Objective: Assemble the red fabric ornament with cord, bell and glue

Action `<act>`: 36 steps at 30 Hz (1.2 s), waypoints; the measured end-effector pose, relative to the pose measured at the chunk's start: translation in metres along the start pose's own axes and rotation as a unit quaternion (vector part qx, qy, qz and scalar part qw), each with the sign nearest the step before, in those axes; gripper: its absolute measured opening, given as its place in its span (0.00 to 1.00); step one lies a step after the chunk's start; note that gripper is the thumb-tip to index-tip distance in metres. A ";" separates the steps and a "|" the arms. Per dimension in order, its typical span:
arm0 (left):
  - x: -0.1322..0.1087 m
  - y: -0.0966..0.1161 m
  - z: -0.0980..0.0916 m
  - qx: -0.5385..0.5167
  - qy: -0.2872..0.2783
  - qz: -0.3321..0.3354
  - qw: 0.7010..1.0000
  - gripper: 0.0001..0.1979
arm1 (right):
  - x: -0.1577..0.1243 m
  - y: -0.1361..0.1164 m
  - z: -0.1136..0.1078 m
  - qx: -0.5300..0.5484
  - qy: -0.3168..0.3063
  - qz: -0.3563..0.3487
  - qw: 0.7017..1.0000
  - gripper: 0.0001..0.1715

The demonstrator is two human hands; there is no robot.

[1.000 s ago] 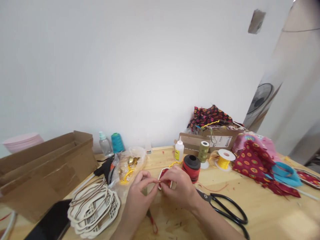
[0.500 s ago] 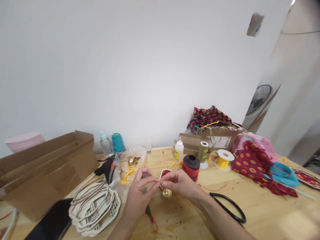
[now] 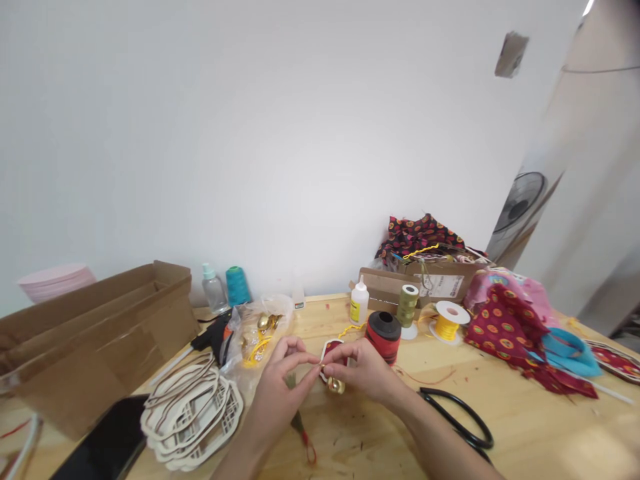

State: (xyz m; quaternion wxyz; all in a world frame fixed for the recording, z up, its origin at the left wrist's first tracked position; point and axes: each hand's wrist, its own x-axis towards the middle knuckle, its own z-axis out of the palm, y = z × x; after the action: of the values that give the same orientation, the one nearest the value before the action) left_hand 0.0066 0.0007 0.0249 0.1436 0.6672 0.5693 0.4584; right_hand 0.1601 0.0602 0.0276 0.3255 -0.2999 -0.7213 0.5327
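A: How are the hands held?
B: The left hand (image 3: 278, 392) and right hand (image 3: 367, 371) are set fingertip to fingertip, thumb and forefinger pinched on each.
A: And the forearms (image 3: 436, 437)?
B: Angled inward from below, bare.

Small round gold bell (image 3: 336, 385), aloft

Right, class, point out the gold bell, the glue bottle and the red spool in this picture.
gold bell (image 3: 336, 385): head view, on its round body below the fingertips.
glue bottle (image 3: 360, 308): head view, on its white body.
red spool (image 3: 385, 345): head view, on its red side.
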 end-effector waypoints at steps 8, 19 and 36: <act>-0.001 -0.005 0.000 0.035 -0.006 0.038 0.999 0.06 | 0.002 0.006 0.004 -0.022 0.015 -0.005 1.000 0.10; -0.004 0.021 -0.032 0.002 -0.242 -0.010 0.970 0.06 | 0.002 0.008 0.002 -0.037 -0.007 0.010 0.999 0.07; -0.009 -0.003 -0.026 0.028 -0.281 -0.045 0.958 0.06 | 0.005 0.013 0.008 -0.041 0.052 -0.013 0.998 0.07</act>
State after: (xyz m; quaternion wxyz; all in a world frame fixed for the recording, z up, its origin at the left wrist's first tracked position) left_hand -0.0147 -0.0150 0.0321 0.2997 0.7465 0.5479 0.2297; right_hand 0.1520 0.0624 0.0142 0.3572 -0.3311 -0.7284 0.4819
